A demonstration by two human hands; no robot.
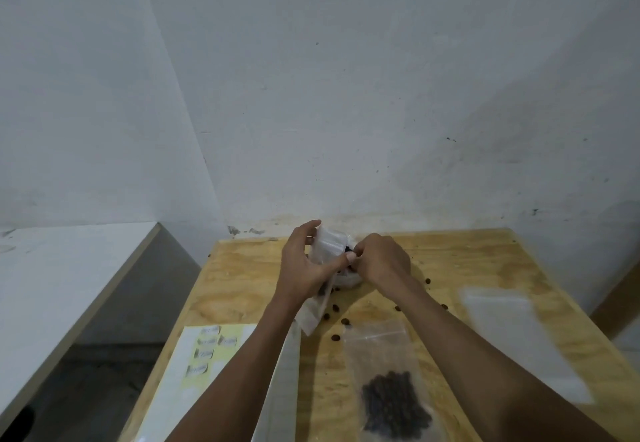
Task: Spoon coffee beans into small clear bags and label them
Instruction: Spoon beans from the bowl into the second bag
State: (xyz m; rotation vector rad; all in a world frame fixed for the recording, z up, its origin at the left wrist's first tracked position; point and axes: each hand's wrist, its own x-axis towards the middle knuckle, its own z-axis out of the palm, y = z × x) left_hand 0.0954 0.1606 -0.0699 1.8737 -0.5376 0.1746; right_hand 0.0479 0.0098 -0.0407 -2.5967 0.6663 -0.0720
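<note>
Pale walls back a plywood tabletop (242, 282) low in the frame. At its centre the left hand (304, 261) grips a clear bag (323, 244) by its mouth; the right hand (381, 261) pinches its rim. Likely light, limp and slippery, best held at the stiffer rim. Beans (335, 308) lie scattered below.

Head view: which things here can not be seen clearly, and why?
- Label sheet: the writing is too small and blurred; the left forearm covers its right part.
- Clear bag: the left hand and right hand hide its mouth.
- What the right hand pinches: hidden by the fingers.
- Filled bag: bottom cut off by the picture's edge.
- Empty bag: blurred.
</note>
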